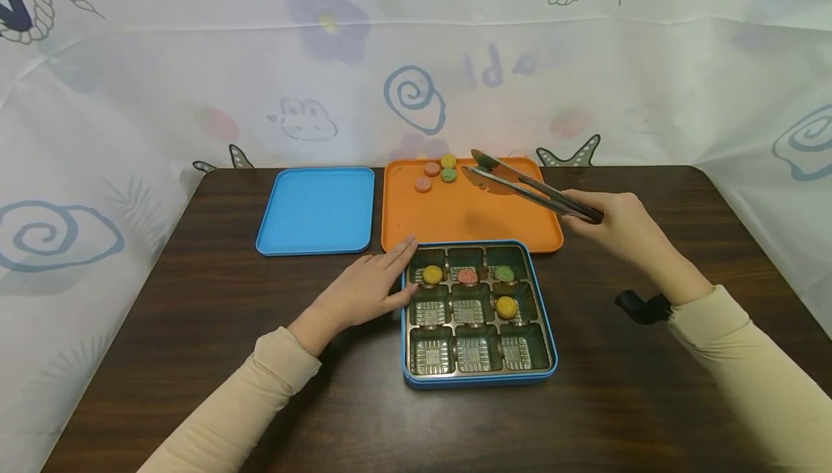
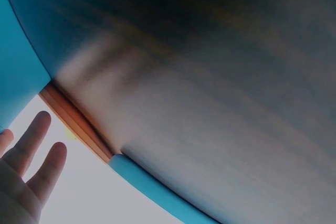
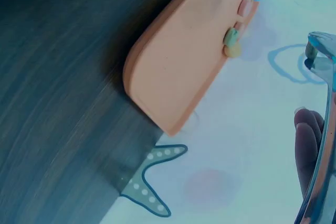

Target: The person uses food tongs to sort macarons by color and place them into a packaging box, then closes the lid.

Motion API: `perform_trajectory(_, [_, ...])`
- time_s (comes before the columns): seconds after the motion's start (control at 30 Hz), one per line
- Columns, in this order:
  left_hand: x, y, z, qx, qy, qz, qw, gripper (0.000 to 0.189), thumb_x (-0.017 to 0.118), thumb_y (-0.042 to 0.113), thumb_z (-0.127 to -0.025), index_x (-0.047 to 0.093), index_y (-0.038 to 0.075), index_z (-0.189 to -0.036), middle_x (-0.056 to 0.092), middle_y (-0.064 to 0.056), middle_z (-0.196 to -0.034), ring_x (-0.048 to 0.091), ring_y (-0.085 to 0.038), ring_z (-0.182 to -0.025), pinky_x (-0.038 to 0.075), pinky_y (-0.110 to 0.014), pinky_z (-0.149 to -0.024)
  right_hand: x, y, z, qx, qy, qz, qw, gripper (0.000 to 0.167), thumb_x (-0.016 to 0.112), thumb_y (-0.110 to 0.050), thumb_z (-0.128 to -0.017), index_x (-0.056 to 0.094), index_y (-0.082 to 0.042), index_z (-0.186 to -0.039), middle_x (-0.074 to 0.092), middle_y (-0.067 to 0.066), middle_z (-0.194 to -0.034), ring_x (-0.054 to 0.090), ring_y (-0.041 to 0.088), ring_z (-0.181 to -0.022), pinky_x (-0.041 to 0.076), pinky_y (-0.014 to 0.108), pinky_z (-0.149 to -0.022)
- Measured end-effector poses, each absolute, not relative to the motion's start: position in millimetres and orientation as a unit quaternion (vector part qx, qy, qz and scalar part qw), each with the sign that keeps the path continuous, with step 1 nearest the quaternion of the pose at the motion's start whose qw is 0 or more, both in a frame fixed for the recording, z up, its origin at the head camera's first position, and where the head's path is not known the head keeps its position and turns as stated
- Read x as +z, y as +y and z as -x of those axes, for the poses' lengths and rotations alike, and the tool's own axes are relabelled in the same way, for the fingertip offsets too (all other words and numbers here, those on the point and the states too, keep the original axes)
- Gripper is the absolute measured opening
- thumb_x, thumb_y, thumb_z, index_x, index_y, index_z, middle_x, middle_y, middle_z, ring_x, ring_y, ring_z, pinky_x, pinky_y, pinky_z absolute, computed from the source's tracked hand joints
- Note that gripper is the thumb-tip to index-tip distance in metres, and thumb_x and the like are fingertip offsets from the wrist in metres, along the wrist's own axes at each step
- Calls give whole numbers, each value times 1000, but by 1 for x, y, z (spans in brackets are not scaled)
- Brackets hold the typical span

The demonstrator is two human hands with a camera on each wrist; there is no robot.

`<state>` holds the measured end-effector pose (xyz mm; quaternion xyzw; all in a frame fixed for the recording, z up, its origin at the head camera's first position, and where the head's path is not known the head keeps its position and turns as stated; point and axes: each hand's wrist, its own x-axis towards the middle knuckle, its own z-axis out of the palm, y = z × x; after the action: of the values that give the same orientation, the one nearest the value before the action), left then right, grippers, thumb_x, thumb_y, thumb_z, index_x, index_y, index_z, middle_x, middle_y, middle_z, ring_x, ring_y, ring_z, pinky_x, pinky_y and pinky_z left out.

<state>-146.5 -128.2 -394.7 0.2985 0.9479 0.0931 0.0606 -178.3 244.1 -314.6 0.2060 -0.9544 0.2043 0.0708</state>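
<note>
My right hand (image 1: 624, 231) grips metal tongs (image 1: 539, 195), whose parted tips hover over the back of the orange tray (image 1: 481, 213). Near the tips, two pink discs (image 1: 423, 184), a yellow disc (image 1: 448, 161) and a green disc (image 1: 448, 175) lie on that tray. With fingers extended, my left hand (image 1: 364, 285) rests against the left rim of a blue-edged tin (image 1: 479, 380). Its back row holds a yellow disc (image 1: 432, 274), a pink disc (image 1: 467, 276) and a green disc (image 1: 504, 274). Another yellow disc (image 1: 506, 307) sits in the middle row's right compartment.
A blue tray (image 1: 317, 209) stands left of the orange one on the dark wooden table (image 1: 214, 300). Behind the table hangs a printed white cloth (image 1: 260, 83). A black strap-like piece (image 1: 642, 307) juts from my right wrist.
</note>
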Motion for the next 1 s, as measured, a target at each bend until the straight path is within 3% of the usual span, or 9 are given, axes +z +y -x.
perform_trajectory(0.27, [-394,-128,146,93,948,-296,64,73,35,53,-99,13,12,-155,17,-2,-161,51,-29,-130,35,-49,-112,-318,259,147,209,-934,-268,107,44,73,0,-80,64,0,-123,73,18,-89,36,-3,-50,30,19,-44])
perform_trajectory(0.57, [-395,-128,147,92,948,-297,62,72,35,53,-99,15,12,-155,18,-2,-161,52,-29,-129,35,-49,-111,-328,276,128,234,-902,-346,109,48,76,8,-71,67,-2,-117,74,11,-86,34,-10,-53,28,10,-45])
perform_trajectory(0.77, [-395,-129,147,93,949,-296,62,72,35,53,-99,14,12,-155,18,-2,-161,51,-28,-130,35,-49,-112,-337,280,121,271,-866,-410,91,53,76,6,-73,65,-9,-123,74,9,-94,48,-10,-63,34,9,-49])
perform_trajectory(1.0, [-395,-129,147,93,948,-297,58,72,35,53,-99,15,12,-155,19,-2,-161,51,-28,-130,35,-49,-111,-346,278,114,280,-854,-436,51,55,74,5,-76,62,-11,-127,74,8,-97,54,-10,-68,35,7,-50])
